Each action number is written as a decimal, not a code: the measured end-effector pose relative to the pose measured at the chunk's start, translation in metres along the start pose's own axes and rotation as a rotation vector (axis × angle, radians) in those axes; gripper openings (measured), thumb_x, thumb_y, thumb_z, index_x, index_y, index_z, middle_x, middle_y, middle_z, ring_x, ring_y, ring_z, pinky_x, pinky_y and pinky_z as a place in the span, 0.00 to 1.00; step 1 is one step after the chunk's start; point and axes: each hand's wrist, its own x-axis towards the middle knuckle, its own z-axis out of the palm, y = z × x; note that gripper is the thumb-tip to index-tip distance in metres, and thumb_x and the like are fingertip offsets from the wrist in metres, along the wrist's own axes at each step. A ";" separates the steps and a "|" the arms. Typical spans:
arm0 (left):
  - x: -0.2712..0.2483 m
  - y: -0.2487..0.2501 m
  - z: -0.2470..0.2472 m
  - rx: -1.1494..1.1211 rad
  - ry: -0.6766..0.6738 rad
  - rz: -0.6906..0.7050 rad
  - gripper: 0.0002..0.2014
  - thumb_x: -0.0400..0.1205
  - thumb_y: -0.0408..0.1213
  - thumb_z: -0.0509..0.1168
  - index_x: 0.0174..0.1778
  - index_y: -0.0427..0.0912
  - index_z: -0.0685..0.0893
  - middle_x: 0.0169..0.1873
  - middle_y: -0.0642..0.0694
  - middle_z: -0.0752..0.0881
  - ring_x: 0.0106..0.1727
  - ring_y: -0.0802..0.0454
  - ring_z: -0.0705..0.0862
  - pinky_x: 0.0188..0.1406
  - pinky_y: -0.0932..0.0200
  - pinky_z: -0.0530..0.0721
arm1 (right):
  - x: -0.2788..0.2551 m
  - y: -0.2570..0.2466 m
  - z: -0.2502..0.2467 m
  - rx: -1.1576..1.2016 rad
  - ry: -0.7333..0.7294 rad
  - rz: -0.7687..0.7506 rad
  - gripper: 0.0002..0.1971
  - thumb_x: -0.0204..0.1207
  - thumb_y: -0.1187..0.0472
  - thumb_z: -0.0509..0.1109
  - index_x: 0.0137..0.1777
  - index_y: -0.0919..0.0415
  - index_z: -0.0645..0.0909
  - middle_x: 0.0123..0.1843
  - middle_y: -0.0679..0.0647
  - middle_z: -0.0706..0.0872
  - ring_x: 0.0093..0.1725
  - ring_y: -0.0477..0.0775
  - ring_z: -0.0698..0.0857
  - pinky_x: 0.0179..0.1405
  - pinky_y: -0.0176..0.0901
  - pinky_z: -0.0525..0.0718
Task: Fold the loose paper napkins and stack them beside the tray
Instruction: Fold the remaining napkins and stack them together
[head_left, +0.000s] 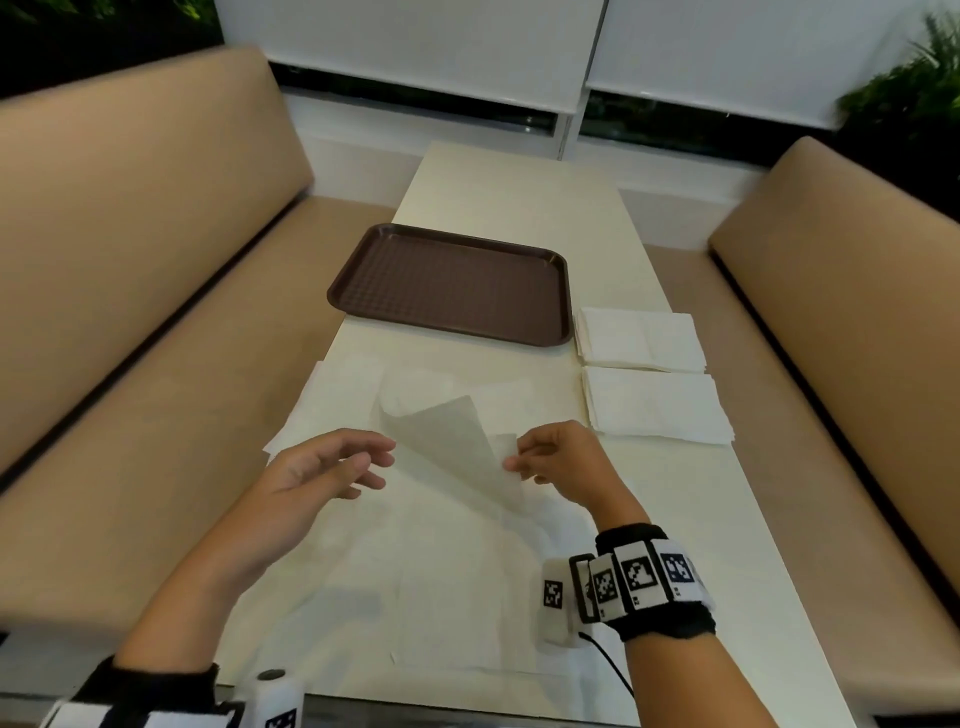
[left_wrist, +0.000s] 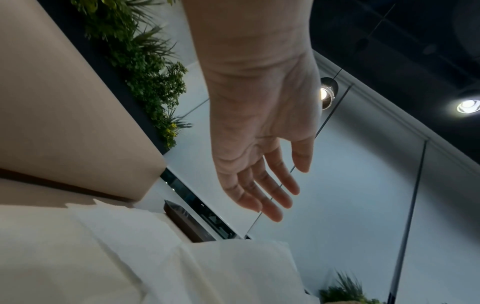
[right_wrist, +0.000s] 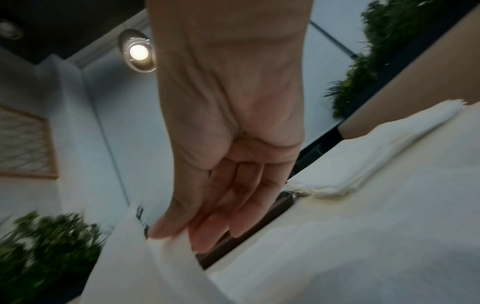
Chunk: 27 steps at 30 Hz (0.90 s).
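My right hand pinches the edge of a loose white napkin and lifts it off the table; in the right wrist view the thumb and fingers nip the sheet. My left hand hovers just left of the raised napkin with relaxed fingers, holding nothing; its fingers are spread in the left wrist view. More loose napkins lie flat on the near table. Two stacks of folded napkins sit right of the brown tray.
The narrow cream table runs away from me between two tan benches. A window with white blinds closes the far end. Plants stand at the far right.
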 end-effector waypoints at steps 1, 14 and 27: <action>0.002 0.001 0.001 -0.036 -0.012 0.007 0.22 0.67 0.64 0.71 0.50 0.55 0.89 0.51 0.48 0.89 0.51 0.50 0.88 0.53 0.55 0.80 | 0.000 0.002 -0.002 0.043 0.008 -0.009 0.03 0.70 0.64 0.79 0.39 0.60 0.88 0.36 0.56 0.90 0.35 0.47 0.86 0.34 0.30 0.80; 0.034 0.025 0.027 -0.513 -0.130 -0.494 0.37 0.75 0.63 0.55 0.61 0.31 0.82 0.54 0.30 0.87 0.50 0.38 0.90 0.44 0.56 0.90 | -0.025 -0.048 0.009 0.097 0.279 -0.439 0.06 0.80 0.55 0.68 0.42 0.51 0.83 0.43 0.41 0.86 0.48 0.39 0.84 0.54 0.35 0.81; 0.050 0.039 0.028 -0.628 -0.099 -0.519 0.22 0.70 0.35 0.68 0.61 0.34 0.84 0.54 0.34 0.89 0.48 0.38 0.90 0.52 0.42 0.87 | -0.044 -0.038 -0.013 0.262 0.006 -0.181 0.31 0.67 0.34 0.71 0.70 0.34 0.70 0.79 0.42 0.64 0.79 0.40 0.62 0.69 0.35 0.68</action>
